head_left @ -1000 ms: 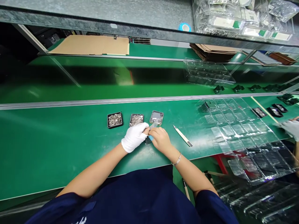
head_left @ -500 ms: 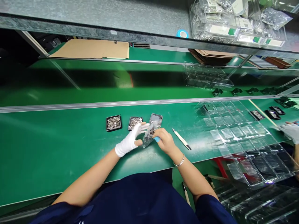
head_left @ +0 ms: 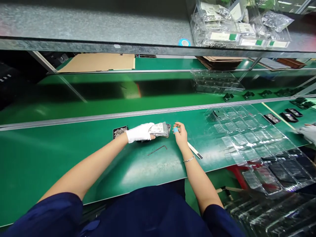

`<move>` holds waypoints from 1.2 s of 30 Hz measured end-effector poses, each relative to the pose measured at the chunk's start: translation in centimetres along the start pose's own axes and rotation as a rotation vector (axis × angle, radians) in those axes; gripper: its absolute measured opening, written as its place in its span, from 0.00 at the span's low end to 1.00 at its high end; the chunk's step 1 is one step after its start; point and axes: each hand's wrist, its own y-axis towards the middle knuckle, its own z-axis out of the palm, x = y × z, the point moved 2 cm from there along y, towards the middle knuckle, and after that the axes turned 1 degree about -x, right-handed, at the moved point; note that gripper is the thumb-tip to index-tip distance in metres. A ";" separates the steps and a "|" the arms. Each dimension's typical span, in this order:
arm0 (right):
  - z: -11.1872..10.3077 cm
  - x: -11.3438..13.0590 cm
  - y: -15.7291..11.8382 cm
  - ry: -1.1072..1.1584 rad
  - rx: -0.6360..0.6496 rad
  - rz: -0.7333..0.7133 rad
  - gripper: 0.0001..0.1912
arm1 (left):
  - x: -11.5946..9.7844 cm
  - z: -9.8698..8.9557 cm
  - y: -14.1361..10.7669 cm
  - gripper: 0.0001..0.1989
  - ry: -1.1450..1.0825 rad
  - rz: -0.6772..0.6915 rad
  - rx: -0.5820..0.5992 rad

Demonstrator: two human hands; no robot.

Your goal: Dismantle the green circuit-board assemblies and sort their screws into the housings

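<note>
My left hand (head_left: 141,132), in a white glove, grips a clear plastic bag (head_left: 159,129) with a printed label. The bag hangs over a black tray (head_left: 169,130), covering most of it. My right hand (head_left: 181,132) is bare with a blue finger cover; its fingers are apart, with nothing between them, just right of the bag. A black tray of small metal parts (head_left: 119,132) sits left of my gloved hand. Below the bag lies an L-shaped hex key (head_left: 157,150). A white-handled knife (head_left: 195,150) rests beside my right wrist, partly hidden by it.
Clear plastic blister trays (head_left: 249,135) spread over the right side of the green table (head_left: 61,158). Small black trays (head_left: 272,118) stand farther right, near another person's gloved hand (head_left: 307,133). A metal shelf (head_left: 93,28) overhead bears bagged parts (head_left: 217,24) and blue tape (head_left: 184,42).
The bag has turned over the tray with its label now showing. My right hand has let go of it and moved right and up. The hex key has come into view.
</note>
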 end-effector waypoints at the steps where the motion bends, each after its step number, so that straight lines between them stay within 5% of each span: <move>1: 0.0 -0.6 0.1 -0.015 0.008 0.020 0.18 | -0.1 -0.2 0.8 0.18 0.072 0.008 0.078; 3: 0.0 -1.3 0.1 -0.042 0.034 0.023 0.17 | -0.5 -0.4 2.2 0.18 0.195 0.014 0.194; 15: 0.3 -1.1 -0.2 -0.139 0.126 0.005 0.13 | -3.3 -1.0 7.1 0.24 0.616 -0.075 0.304; 24: 0.3 -1.6 -0.2 -0.185 0.146 0.015 0.12 | -4.3 -1.7 7.6 0.27 0.734 -0.132 0.418; 36: 0.3 -2.0 -0.4 -0.235 0.183 0.000 0.12 | -5.3 -3.2 8.3 0.19 0.758 -0.147 0.449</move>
